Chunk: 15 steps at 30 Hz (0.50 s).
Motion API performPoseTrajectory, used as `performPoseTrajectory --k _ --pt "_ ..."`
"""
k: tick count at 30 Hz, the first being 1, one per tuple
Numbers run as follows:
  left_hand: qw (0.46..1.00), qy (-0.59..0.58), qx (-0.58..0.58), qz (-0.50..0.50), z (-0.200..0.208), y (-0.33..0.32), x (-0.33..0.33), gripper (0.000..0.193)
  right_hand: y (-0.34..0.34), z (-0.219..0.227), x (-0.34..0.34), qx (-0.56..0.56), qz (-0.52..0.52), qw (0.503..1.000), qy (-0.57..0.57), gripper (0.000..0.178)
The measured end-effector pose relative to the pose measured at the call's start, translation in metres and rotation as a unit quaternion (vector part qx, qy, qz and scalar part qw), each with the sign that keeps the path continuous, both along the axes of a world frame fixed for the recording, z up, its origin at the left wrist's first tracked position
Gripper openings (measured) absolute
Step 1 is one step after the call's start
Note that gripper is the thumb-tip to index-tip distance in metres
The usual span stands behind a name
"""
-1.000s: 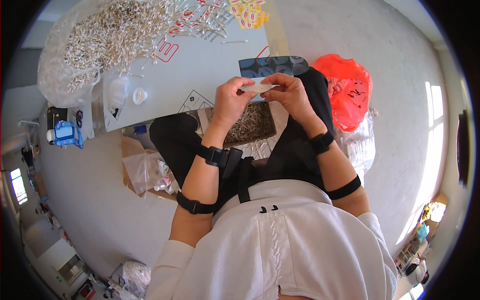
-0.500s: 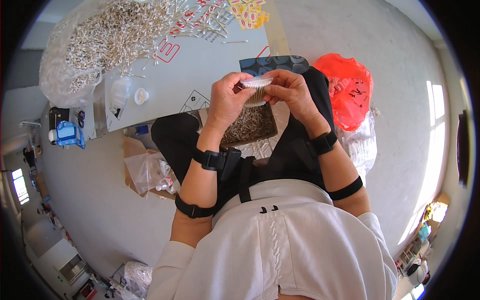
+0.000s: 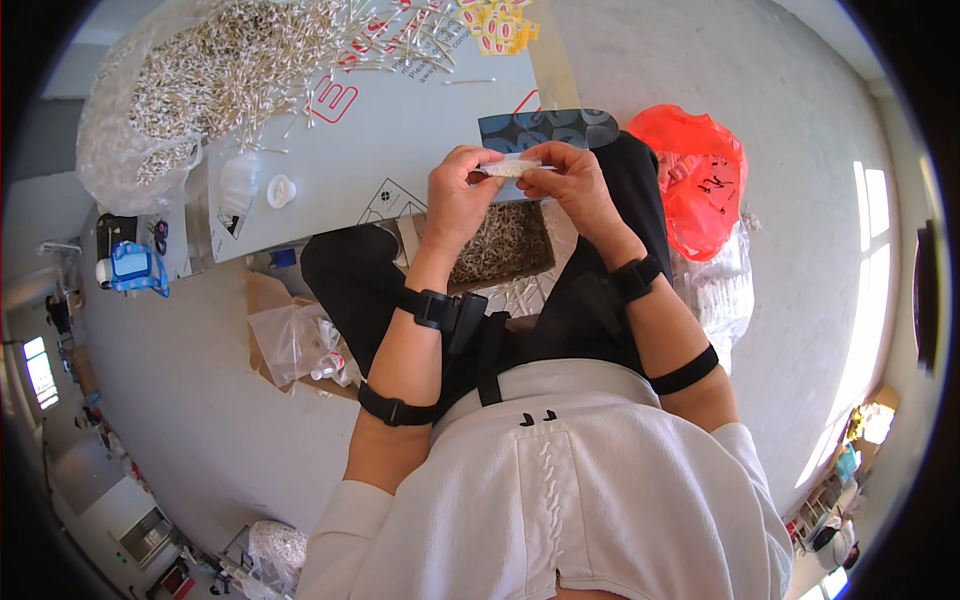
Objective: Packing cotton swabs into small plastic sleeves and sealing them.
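A bundle of cotton swabs (image 3: 510, 169), its white tips facing me, is held between my hands above my lap. My left hand (image 3: 461, 192) pinches its left end with thumb and fingers. At the right end my right hand (image 3: 573, 185) grips it the same way. Something clear, like thin plastic, shows at the bundle's edges, but I cannot make out its shape. Below the hands, a box of loose swabs (image 3: 500, 245) rests between my thighs. Just beyond the fingers lies a dark patterned sheet (image 3: 545, 130) at the table's edge.
A large clear bag (image 3: 130, 130) spills loose swabs over the table (image 3: 330, 180). Small yellow labels (image 3: 500, 28) lie at the far edge; a clear container (image 3: 240, 185) and white lid (image 3: 282, 191) sit left. A red bag (image 3: 690, 180) stands right, a cardboard box (image 3: 270, 335) below the table.
The bundle has tipped, so its swab tips now face me and the sticks no longer show. Both hands still hold it in nearly the same place.
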<state>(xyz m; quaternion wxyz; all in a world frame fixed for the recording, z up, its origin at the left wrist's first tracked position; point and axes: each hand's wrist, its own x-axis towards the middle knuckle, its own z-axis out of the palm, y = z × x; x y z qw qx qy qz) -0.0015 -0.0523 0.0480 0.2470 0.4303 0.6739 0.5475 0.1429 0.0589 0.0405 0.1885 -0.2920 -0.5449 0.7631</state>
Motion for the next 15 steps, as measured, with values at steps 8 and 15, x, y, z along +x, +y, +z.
performPoseTrajectory --k 8,15 --pt "0.996 -0.062 -0.062 0.004 -0.003 -0.001 -0.003 0.02 0.0 0.004 -0.004 0.033 0.005 0.999 -0.036 0.019" --pt "0.997 -0.063 -0.035 -0.011 -0.007 -0.003 -0.004 0.02 0.003 -0.005 0.001 0.06 0.025 0.998 -0.008 0.018"
